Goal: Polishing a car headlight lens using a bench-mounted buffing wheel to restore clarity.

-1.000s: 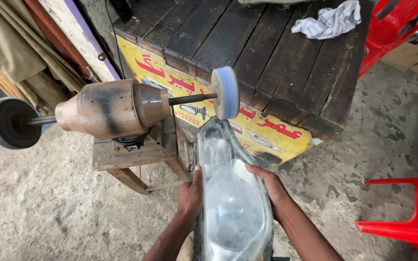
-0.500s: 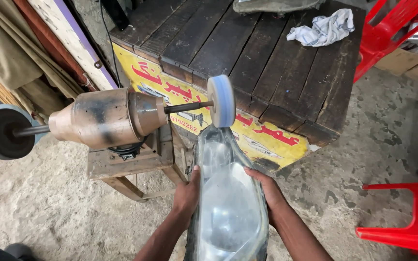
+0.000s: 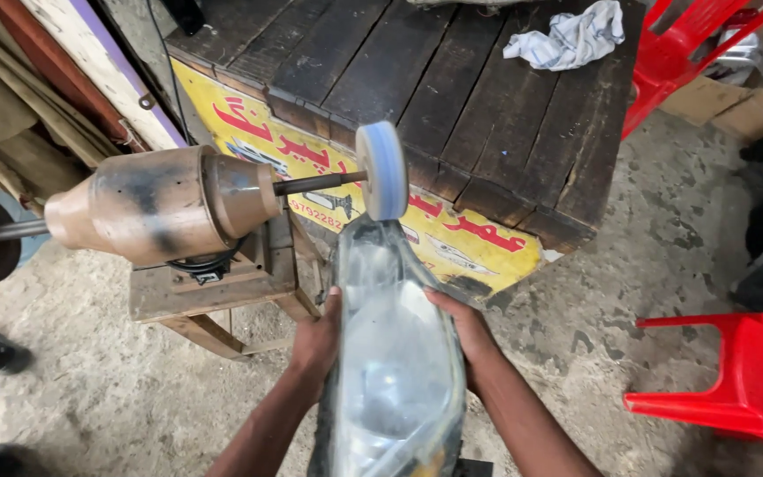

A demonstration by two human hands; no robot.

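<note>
You press a clear headlight lens (image 3: 396, 353) to the pale buffing wheel (image 3: 381, 170) at centre frame.

Your left hand (image 3: 318, 334) and right hand (image 3: 464, 329) each hold a grip clenched on the lens's side edges, forearms rising from the bottom of the frame. The shell looks light, rigid, slick and easily scratched; the edges seem safest. The motor (image 3: 161, 205) sits at left on a small wooden stand (image 3: 214, 291).

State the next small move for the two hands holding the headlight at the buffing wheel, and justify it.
Probably slide the headlight slightly sideways under the buffing wheel. Left hand and right hand grip its sides, only its narrow top end meets the wheel, and the wide lens below looks hazy.
</note>
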